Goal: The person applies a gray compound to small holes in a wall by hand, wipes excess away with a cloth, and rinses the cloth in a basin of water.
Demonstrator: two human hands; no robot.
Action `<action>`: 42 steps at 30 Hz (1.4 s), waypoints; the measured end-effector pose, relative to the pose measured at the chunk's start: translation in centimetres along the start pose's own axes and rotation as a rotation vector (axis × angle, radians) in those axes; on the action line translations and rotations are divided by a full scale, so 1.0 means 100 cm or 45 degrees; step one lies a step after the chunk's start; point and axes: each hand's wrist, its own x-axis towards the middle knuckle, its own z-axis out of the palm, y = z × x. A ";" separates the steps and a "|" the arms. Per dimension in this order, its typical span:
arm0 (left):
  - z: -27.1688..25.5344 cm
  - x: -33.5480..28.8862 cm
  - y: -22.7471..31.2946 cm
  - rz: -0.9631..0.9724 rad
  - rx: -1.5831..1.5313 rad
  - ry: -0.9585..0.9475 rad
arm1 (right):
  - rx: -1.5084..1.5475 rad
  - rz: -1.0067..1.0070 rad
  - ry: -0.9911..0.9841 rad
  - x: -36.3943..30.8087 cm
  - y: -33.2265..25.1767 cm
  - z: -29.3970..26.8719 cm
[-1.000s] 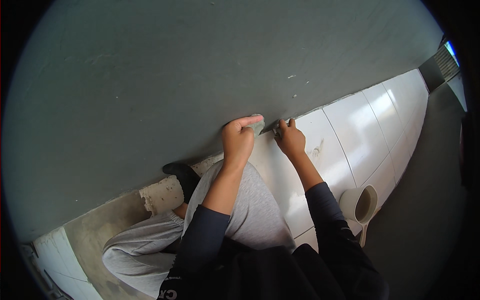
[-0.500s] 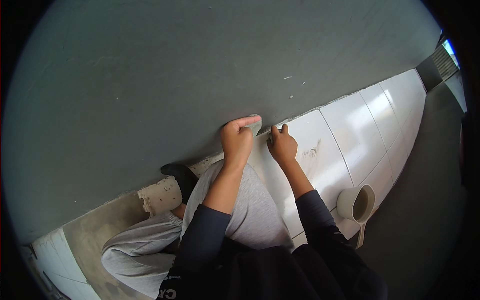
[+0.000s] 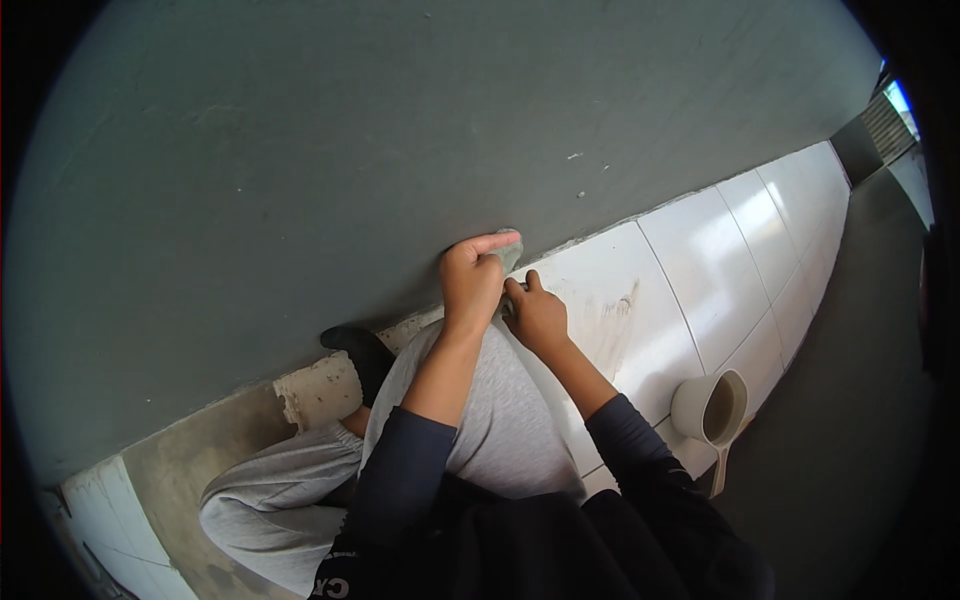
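My left hand [image 3: 473, 285] is closed around a flat grey-green piece [image 3: 511, 250], its index finger stretched along the top of it. This piece rests against the grey wall [image 3: 330, 180], just above the seam with the white tiles. Close beside it, my right hand [image 3: 538, 316] is bent with its fingers curled low over the tile [image 3: 650, 330] near my knee. Something small and dark seems to be in those fingers, but I cannot make it out. Greyish smears [image 3: 618, 304] mark the tile to the right of my right hand.
A white long-handled dipper [image 3: 690, 405] stands on the tiles at the right. Rough bare mortar [image 3: 318, 390] shows beside my dark-covered foot [image 3: 362, 355]. Further left lies a bare grey strip [image 3: 205, 455]. A dark floor [image 3: 840, 420] lies beyond the tile edge.
My right hand has moved left and slightly nearer to me, away from the wall seam, and a faint smear shows on the tile. My left hand has stayed almost still.
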 end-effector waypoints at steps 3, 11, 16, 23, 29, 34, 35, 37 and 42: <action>0.006 -0.002 0.009 -0.107 -0.008 -0.086 | -0.068 0.096 0.149 0.003 0.040 -0.002; 0.004 0.001 0.002 -0.061 -0.055 -0.051 | -0.017 0.103 0.006 -0.024 0.026 -0.008; 0.008 0.000 -0.005 0.000 -0.017 -0.054 | -0.048 0.109 -0.048 -0.082 0.021 -0.005; 0.007 -0.003 0.020 -0.212 -0.024 -0.147 | -0.069 0.314 0.206 0.009 0.034 0.000; 0.004 0.003 -0.006 -0.058 -0.087 -0.092 | -0.042 0.170 0.080 -0.025 0.030 -0.003; 0.004 -0.003 0.004 -0.157 -0.077 -0.103 | -0.076 0.161 -0.036 -0.072 0.023 -0.009; 0.006 -0.003 0.003 -0.194 -0.076 -0.114 | -0.077 0.164 0.006 -0.069 0.024 -0.007; 0.004 -0.003 0.005 -0.174 -0.106 -0.089 | -0.063 0.124 0.143 -0.040 0.028 -0.003; 0.013 -0.003 0.017 -0.251 -0.098 -0.171 | -0.101 0.263 0.253 0.014 0.047 0.001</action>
